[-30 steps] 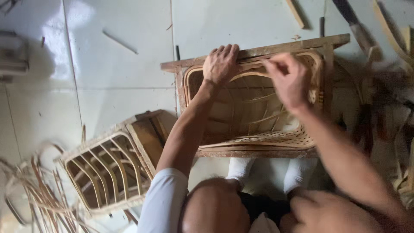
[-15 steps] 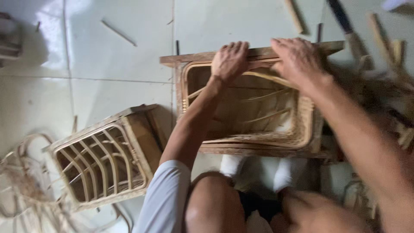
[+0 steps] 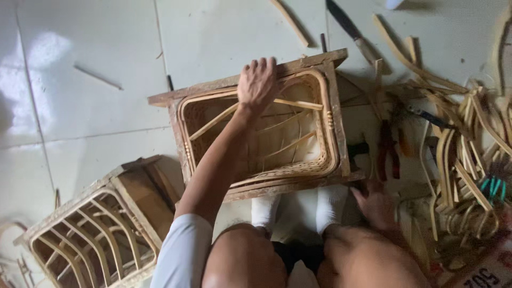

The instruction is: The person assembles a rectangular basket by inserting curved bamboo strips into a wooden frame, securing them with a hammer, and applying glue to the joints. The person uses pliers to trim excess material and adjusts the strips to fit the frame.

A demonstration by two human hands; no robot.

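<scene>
Woven basket (image 3: 277, 144): left hand (image 3: 258, 82) grips its far rim; right hand (image 3: 376, 204) rests open, holding nothing.

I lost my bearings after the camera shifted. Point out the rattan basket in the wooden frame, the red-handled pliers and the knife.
rattan basket (image 3: 298, 160): head view, on its woven bottom.
red-handled pliers (image 3: 386, 152): head view, on the red handles.
knife (image 3: 344, 21): head view, on the dark blade.

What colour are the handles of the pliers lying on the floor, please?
Red, on the pliers; head view.
</scene>
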